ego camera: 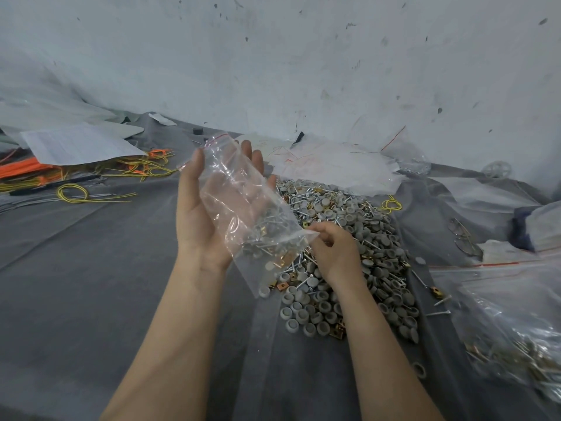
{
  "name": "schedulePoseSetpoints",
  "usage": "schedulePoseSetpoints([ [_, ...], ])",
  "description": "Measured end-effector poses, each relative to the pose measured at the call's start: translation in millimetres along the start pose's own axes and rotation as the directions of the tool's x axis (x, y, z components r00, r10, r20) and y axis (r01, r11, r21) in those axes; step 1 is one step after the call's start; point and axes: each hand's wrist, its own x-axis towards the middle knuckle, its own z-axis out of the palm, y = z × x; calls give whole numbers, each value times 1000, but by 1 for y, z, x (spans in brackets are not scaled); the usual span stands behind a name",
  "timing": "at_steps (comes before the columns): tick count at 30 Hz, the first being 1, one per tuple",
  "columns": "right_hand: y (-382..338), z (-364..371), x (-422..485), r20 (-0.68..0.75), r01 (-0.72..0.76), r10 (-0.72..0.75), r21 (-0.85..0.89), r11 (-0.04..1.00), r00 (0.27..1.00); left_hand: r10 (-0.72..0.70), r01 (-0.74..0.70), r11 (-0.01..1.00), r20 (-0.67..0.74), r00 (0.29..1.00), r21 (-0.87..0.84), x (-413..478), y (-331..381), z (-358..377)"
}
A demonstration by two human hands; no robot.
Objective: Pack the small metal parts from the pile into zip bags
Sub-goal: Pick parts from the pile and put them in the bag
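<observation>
Bag: a clear zip bag (239, 189) is held above the near-left edge of the pile, its red zip line at the far end. A small batch of screws, brass clips and grey caps is seen gathered in its lower half.
Left hand: the left hand (197, 214) is turned palm up and the bag is laid across it. Its fingers (256, 159) are nearly straight behind the plastic, with the thumb raised beside the bag's edge. Whether the thumb pins the bag cannot be told.
Right hand: the right hand (337, 253) is kept low over the pile. Its fingers (321, 235) are curled, and the bag's side edge is pinched between them.
Pile: a large pile (364, 247) of caps, screws and clips is spread on the grey cloth of the worktop (91, 268), just beside the hands.
Done: filled bags (510, 335) are heaped at the right, so some packing is judged finished. This bag seems to be partly loaded.
Left: most of the pile is judged unpacked, and the held bag is not yet sealed.
Supplies: empty bags (334, 168) are stacked beyond the pile.
Surroundings: yellow wires (91, 194) and a paper (79, 145) are seen at the far left.
</observation>
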Motion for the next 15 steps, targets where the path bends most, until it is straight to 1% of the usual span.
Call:
schedulePoseSetpoints([
  [1,-3,-1,-1,13,-14,13,32,999,1000,-6,6,1000,29,1000,-14,0,-1,0],
  [2,-4,-3,-1,37,-41,37,119,992,999,-10,11,1000,44,999,-22,1,-1,0],
  [3,-7,-5,-1,87,-87,66,261,961,994,-9,10,999,48,999,-31,1,-1,-1],
  [4,-9,-6,-2,165,-140,76,417,898,983,-2,4,999,43,999,-39,2,-2,-2],
  [5,-11,-8,-3,257,-192,56,544,817,965,7,-5,999,34,999,-47,2,-2,-2],
  [6,-12,-10,-3,336,-230,11,622,748,942,13,-12,998,27,1000,-57,2,-2,-2],
  [7,-13,-11,-4,399,-251,-41,650,717,916,17,-16,998,22,1000,-66,3,-2,-2],
  [9,-11,-9,-4,457,-211,-144,638,740,878,23,-22,997,11,1000,-68,3,-1,-3],
  [11,-10,-6,-4,441,-115,-206,598,793,874,37,-38,999,-10,999,-31,3,0,-2],
  [13,-11,-5,-5,389,-26,-221,539,842,894,49,-50,999,-37,998,-3,3,2,-1],
  [15,-10,-4,-6,357,-2,-205,502,865,911,70,-70,998,-60,996,-2,3,4,1],
])
